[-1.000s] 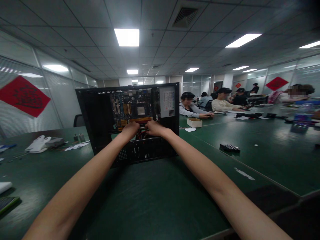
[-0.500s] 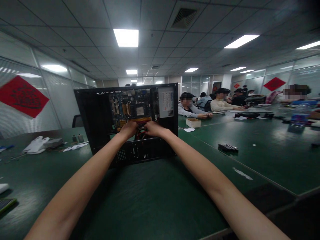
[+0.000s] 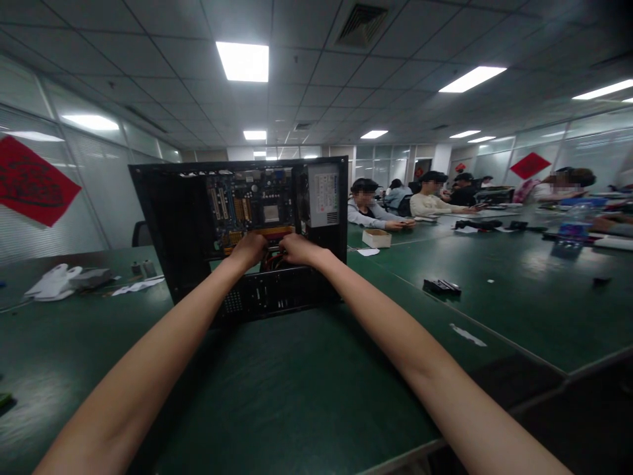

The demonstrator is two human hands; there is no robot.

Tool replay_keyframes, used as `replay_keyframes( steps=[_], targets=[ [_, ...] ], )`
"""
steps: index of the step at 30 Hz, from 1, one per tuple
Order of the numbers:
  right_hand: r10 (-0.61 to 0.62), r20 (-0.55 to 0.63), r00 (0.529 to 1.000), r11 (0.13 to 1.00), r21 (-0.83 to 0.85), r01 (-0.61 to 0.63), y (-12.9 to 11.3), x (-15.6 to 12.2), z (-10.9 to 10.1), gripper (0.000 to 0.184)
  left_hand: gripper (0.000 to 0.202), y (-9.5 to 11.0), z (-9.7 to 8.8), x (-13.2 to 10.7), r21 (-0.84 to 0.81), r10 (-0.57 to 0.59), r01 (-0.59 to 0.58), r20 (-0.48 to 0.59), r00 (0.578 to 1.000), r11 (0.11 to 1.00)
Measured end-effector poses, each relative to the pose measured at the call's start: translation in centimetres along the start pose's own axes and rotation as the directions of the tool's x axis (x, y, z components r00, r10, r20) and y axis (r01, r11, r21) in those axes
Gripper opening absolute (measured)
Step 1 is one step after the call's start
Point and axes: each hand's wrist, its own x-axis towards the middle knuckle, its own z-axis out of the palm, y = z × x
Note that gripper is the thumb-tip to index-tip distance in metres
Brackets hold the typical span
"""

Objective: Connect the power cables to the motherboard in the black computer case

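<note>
An open black computer case (image 3: 180,218) stands upright on the green table in front of me, its inside facing me. A motherboard (image 3: 254,196) is mounted in it, with a silver power supply (image 3: 324,194) at the upper right. My left hand (image 3: 250,249) is closed at the board's lower edge, by the yellow and red slots. Close to its right, my right hand (image 3: 297,249) is closed too, its fingers curled inward. Red and dark wires (image 3: 273,262) show between and below the hands. The fingers hide whatever they grip.
A white box (image 3: 376,239) stands right of the case, with a black part (image 3: 442,287) nearer me. White plastic bags (image 3: 53,282) and a grey block (image 3: 91,280) lie at left. Several people sit along the table at right; one wears a grey sleeve (image 3: 363,214).
The whole view has shifted, so the case and table appear slightly further left and higher. Both hands stay closed at the same place on the board's lower edge.
</note>
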Motion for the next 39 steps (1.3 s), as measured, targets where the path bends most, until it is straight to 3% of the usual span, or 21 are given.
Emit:
replay_keyframes(
  steps=[11, 17, 27, 39],
  targets=[
    [-0.09, -0.053, 0.994, 0.995, -0.056, 0.087, -0.7, 1.0, 0.2, 0.028, 0.027, -1.4, 1.2, 0.0, -0.011, -0.057, 0.056, -0.06, 0.997, 0.998],
    [-0.034, 0.027, 0.999, 0.991, -0.131, 0.038, -0.6, 1.8, 0.5, 0.031, 0.027, -1.3, 1.2, 0.0, -0.013, -0.095, 0.095, -0.048, 0.994, 0.995],
    [0.023, 0.019, 1.0, 0.99, -0.142, -0.02, -1.5, 1.4, -0.3, 0.036, 0.028, -0.8, 1.0, -0.3, -0.048, -0.102, 0.099, -0.071, 0.992, 0.994],
    [0.051, 0.014, 0.999, 0.99, -0.135, -0.049, -1.2, 1.6, 0.1, 0.032, 0.032, -0.3, 0.8, -0.6, -0.026, -0.095, 0.093, -0.071, 0.993, 0.995]
  ],
)
